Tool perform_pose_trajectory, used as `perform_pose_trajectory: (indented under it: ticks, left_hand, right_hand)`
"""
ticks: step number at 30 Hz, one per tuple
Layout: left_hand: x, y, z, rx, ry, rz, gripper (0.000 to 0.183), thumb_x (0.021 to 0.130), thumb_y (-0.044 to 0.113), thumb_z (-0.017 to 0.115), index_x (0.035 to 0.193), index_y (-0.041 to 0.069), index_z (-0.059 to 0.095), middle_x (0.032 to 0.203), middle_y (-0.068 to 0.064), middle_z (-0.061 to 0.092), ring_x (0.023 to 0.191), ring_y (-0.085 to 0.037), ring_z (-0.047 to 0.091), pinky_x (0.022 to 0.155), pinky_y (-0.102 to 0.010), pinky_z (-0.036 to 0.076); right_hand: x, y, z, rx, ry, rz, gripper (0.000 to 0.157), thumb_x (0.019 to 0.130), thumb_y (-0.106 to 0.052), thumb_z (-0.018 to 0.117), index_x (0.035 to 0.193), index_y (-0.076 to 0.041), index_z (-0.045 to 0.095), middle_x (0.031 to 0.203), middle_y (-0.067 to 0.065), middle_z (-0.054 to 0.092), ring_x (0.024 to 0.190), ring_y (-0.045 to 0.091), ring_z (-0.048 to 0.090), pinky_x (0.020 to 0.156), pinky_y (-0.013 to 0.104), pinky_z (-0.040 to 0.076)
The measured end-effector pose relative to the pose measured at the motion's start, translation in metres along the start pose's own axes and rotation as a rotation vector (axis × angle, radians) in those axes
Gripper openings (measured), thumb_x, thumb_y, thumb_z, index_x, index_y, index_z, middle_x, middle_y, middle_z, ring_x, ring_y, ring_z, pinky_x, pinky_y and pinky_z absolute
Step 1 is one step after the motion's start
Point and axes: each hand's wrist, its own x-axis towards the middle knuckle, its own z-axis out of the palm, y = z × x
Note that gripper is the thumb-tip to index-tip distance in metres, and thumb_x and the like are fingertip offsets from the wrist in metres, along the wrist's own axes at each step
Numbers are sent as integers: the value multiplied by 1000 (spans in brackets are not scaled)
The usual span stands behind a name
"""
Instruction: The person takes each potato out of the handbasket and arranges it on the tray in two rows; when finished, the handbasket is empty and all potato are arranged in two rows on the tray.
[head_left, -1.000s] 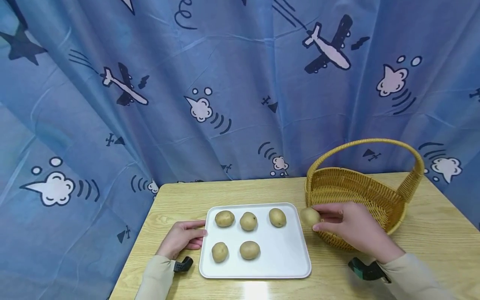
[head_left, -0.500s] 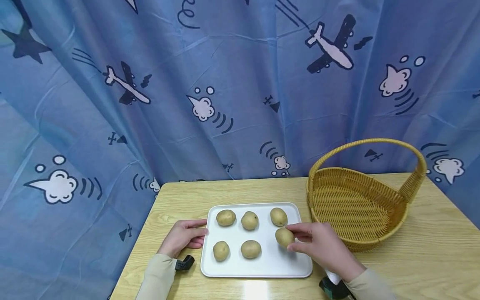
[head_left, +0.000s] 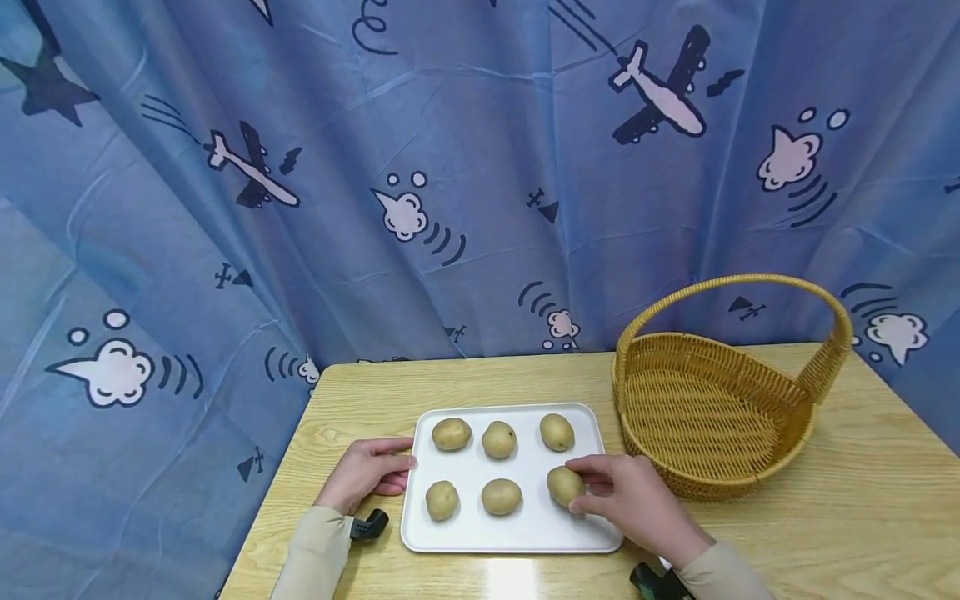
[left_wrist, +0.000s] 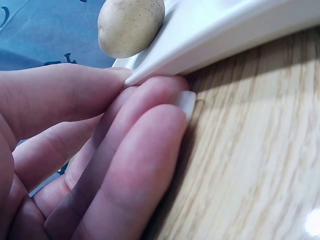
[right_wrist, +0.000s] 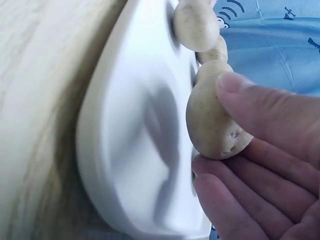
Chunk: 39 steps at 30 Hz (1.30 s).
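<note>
A white rectangular tray (head_left: pixel 547 533) lies on the table with several potatoes on it in two rows. My right hand (head_left: pixel 630 500) holds a potato (head_left: pixel 564 487) between thumb and fingers, low over the tray's front right part. In the right wrist view the thumb lies on one side of that potato (right_wrist: pixel 215 120) and the fingers on the other. My left hand (head_left: pixel 367 473) is at the tray's left edge. The left wrist view shows its thumb on top of the rim (left_wrist: pixel 165 70) and its fingertips against the outer side, pinching it.
To the right of the tray stands a woven basket (head_left: pixel 697 417) with a tall arched handle and nothing inside. A blue patterned curtain (head_left: pixel 480 183) hangs behind the wooden table (head_left: pixel 360 392). Both wrists carry small black devices.
My right hand has carried the potato left from beside the basket's rim to over the tray, then slightly lower. The left hand has stayed at the tray's edge.
</note>
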Motion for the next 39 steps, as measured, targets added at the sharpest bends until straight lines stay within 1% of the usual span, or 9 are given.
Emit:
perform_pose_trajectory:
  ticks: [4, 12, 20, 25, 30, 35, 39]
  left_hand:
    - [-2, 0, 0, 4, -1, -2, 54, 94, 20, 85, 143, 5, 70, 89, -10, 82, 71, -15, 77, 69, -31, 69]
    - [-3, 0, 0, 8, 5, -3, 53, 94, 21, 85, 143, 6, 71, 89, -9, 82, 71, -15, 77, 70, -31, 69]
    - [-5, -1, -1, 15, 7, 8, 56, 95, 22, 84, 145, 4, 68, 87, -8, 81, 70, -14, 76, 68, -30, 69]
    - [-6, -3, -2, 13, 5, 10, 56, 95, 22, 84, 146, 3, 68, 88, -8, 81, 70, -15, 76, 68, -31, 69]
    - [-9, -3, -1, 12, 11, 2, 54, 95, 21, 84, 144, 5, 69, 89, -9, 82, 70, -15, 77, 69, -31, 69]
    - [-8, -1, 0, 13, 19, -12, 53, 94, 21, 85, 143, 7, 71, 89, -9, 82, 71, -15, 77, 70, -31, 69]
    - [-4, 0, 1, 20, 17, -8, 51, 94, 22, 85, 142, 8, 72, 90, -9, 82, 71, -15, 77, 70, -32, 69]
  right_hand:
    - [0, 2, 3, -20, 0, 3, 48, 80, -23, 96, 122, -6, 80, 123, 15, 80, 104, 23, 80, 87, 31, 68]
    - [0, 5, 5, -8, -7, 10, 49, 80, -22, 96, 123, -5, 80, 122, 15, 80, 104, 24, 80, 85, 30, 68]
    - [1, 4, 6, -12, 0, 14, 47, 80, -19, 96, 122, -4, 80, 120, 16, 80, 103, 23, 80, 85, 31, 68]
    - [1, 4, 7, -4, -14, 20, 47, 80, -19, 96, 122, -3, 80, 120, 16, 80, 103, 23, 80, 84, 30, 68]
    - [1, 5, 7, 10, -22, 26, 47, 80, -19, 96, 122, -3, 79, 120, 16, 80, 103, 24, 80, 84, 30, 68]
    - [1, 5, 7, -4, -19, 32, 47, 80, -20, 96, 122, -5, 80, 121, 15, 80, 104, 24, 80, 86, 33, 68]
    - [1, 3, 4, -47, -7, 45, 50, 79, -22, 97, 124, -6, 80, 121, 12, 80, 105, 23, 79, 90, 37, 68]
